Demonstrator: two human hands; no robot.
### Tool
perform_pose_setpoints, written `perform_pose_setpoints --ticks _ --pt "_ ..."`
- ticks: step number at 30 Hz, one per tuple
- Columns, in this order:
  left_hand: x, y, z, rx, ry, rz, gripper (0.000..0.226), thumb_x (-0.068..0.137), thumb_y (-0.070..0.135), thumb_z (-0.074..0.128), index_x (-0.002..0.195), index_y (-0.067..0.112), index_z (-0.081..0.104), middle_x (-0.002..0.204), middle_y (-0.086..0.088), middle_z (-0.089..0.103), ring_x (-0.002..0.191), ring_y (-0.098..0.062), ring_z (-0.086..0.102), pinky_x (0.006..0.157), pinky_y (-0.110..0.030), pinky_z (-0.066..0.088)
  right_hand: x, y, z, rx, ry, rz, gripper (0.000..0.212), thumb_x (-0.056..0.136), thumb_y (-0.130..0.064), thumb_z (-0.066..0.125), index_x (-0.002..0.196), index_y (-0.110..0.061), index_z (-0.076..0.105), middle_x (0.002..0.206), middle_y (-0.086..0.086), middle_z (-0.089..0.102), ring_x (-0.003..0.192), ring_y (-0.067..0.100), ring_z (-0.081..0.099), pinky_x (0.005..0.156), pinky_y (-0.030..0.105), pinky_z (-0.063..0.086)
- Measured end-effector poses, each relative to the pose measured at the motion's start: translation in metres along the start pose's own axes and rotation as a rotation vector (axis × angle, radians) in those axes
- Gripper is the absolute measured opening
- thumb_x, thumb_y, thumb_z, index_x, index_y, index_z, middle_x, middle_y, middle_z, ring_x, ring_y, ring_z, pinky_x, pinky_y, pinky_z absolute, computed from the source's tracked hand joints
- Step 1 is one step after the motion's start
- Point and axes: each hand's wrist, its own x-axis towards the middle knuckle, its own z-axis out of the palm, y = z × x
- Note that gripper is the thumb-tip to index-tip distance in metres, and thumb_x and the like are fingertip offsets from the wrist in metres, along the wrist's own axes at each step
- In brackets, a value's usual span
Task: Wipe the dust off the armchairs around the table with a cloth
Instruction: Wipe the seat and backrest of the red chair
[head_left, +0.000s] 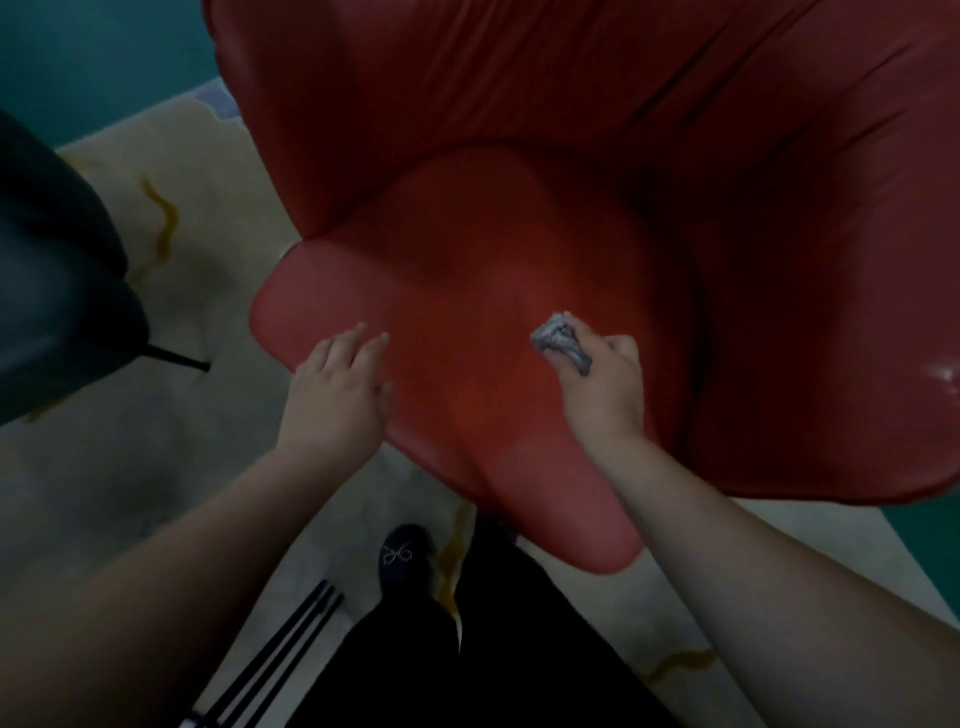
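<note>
A red armchair fills the middle and upper right of the head view, its seat cushion bulging toward me. My right hand grips a crumpled grey cloth and holds it against the seat cushion, right of centre. My left hand lies flat on the cushion's left front part, fingers straight and slightly spread. Most of the cloth is bunched inside my right fist.
A dark armchair stands at the left with a thin black leg. Underfoot is a cream rug with yellow streaks on a teal floor. My dark-trousered leg and shoe stand below the seat; black rods lie at bottom left.
</note>
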Motion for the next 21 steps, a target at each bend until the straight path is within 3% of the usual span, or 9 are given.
perform_pose_setpoints --ticks 3,10,12,15,18,21 --pt "-0.008 0.006 -0.025 0.017 -0.021 -0.008 0.056 0.093 0.028 0.05 0.145 0.015 0.036 0.152 -0.012 0.032 0.137 -0.032 0.031 0.113 -0.045 0.024 -0.007 -0.018 -0.016 0.043 -0.022 0.056 0.046 0.087 -0.036 0.066 0.132 -0.037 0.054 0.103 -0.007 0.042 0.097 0.013 0.054 0.096 0.031 0.046" --pt "-0.008 -0.004 -0.078 0.032 0.003 -0.046 0.057 0.093 0.032 0.05 0.147 0.017 0.034 0.153 -0.01 0.031 0.138 -0.03 0.03 0.114 -0.044 0.023 0.002 -0.069 -0.032 0.096 -0.044 0.051 0.045 0.087 -0.037 0.066 0.131 -0.037 0.055 0.103 -0.008 0.043 0.09 0.009 0.056 0.079 0.016 0.046" --pt "0.001 -0.016 -0.094 0.043 0.007 -0.04 0.058 0.093 0.033 0.049 0.147 0.017 0.034 0.153 -0.01 0.031 0.138 -0.029 0.029 0.114 -0.043 0.023 0.006 -0.086 -0.028 0.116 -0.017 0.055 0.045 0.087 -0.036 0.066 0.131 -0.034 0.056 0.103 -0.008 0.043 0.086 0.003 0.055 0.064 0.0 0.039" --pt "0.021 -0.041 -0.118 0.058 0.029 -0.022 0.059 0.091 0.033 0.051 0.146 0.017 0.036 0.152 -0.011 0.033 0.136 -0.032 0.032 0.112 -0.044 0.026 0.012 -0.117 -0.013 0.189 0.025 0.066 0.043 0.088 -0.032 0.066 0.13 -0.028 0.058 0.103 -0.003 0.044 0.075 -0.014 0.052 0.045 -0.005 0.032" --pt "0.047 -0.072 -0.142 0.099 0.015 0.035 0.059 0.092 0.034 0.048 0.147 0.017 0.033 0.152 -0.01 0.032 0.138 -0.03 0.03 0.114 -0.043 0.024 0.016 -0.149 0.007 0.223 0.054 0.081 0.043 0.089 -0.027 0.066 0.131 -0.022 0.057 0.106 0.001 0.044 0.067 -0.027 0.046 0.046 -0.006 0.031" --pt "0.07 -0.104 -0.167 0.128 -0.002 0.092 0.059 0.095 0.037 0.045 0.148 0.02 0.029 0.154 -0.007 0.029 0.14 -0.028 0.026 0.115 -0.043 0.022 0.017 -0.184 0.028 0.199 0.104 0.11 0.042 0.089 -0.028 0.065 0.13 -0.021 0.058 0.107 0.001 0.045 0.066 -0.016 0.054 0.052 -0.006 0.032"
